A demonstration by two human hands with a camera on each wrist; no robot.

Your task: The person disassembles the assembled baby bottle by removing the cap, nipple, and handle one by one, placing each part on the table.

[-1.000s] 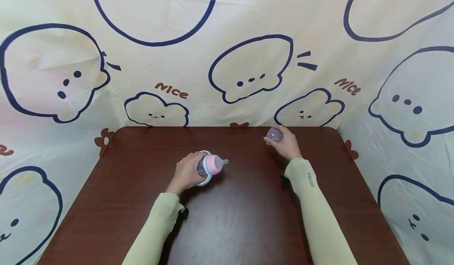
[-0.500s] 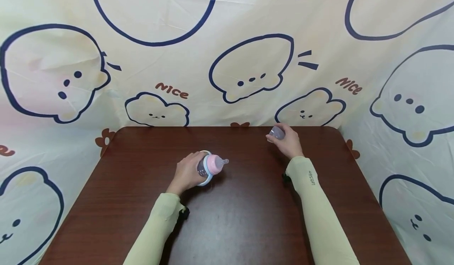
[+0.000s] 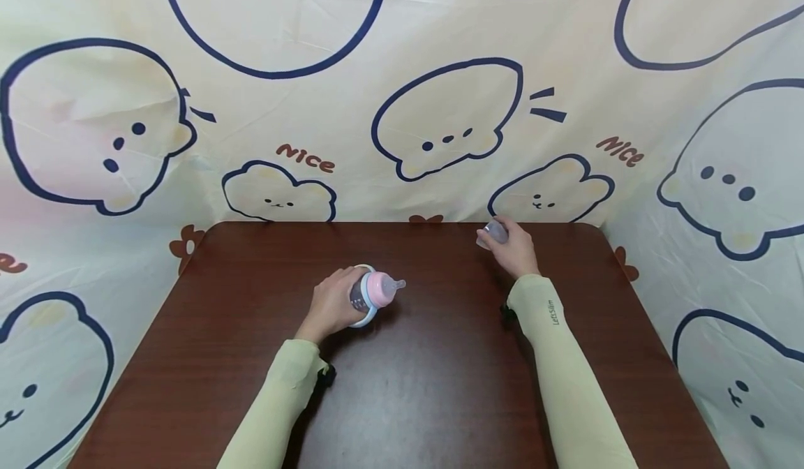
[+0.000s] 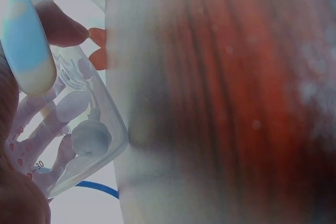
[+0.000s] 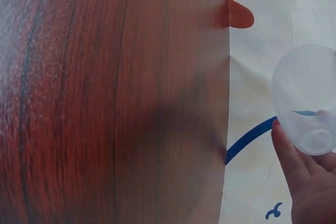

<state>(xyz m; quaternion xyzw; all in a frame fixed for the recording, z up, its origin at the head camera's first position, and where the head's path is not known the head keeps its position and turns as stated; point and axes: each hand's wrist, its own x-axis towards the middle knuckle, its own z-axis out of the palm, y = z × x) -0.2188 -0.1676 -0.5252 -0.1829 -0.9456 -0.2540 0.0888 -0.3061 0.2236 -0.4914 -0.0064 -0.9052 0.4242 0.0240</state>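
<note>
A baby bottle point(image 3: 359, 294) with a pink collar, a clear nipple and pale blue handles is gripped in my left hand point(image 3: 331, 304), tilted with its nipple toward the right. In the left wrist view the clear bottle body point(image 4: 107, 109) shows red volume marks, with a straw ending in a round weight point(image 4: 91, 137) inside. My fingers are visible through its wall. At the far right of the table, my right hand point(image 3: 516, 251) holds a translucent dome-shaped cap point(image 3: 496, 232) between thumb and fingers. That cap point(image 5: 304, 85) appears hollow in the right wrist view.
Both hands are above a dark brown wooden table point(image 3: 402, 385). A pale cloth wall point(image 3: 301, 116) with blue cartoon outlines rises behind the table's far edge and along both sides. The right hand is close to that far edge.
My right hand has shifted slightly to the right and away, and the cap has turned in its fingers. The left hand and bottle have stayed almost still.
</note>
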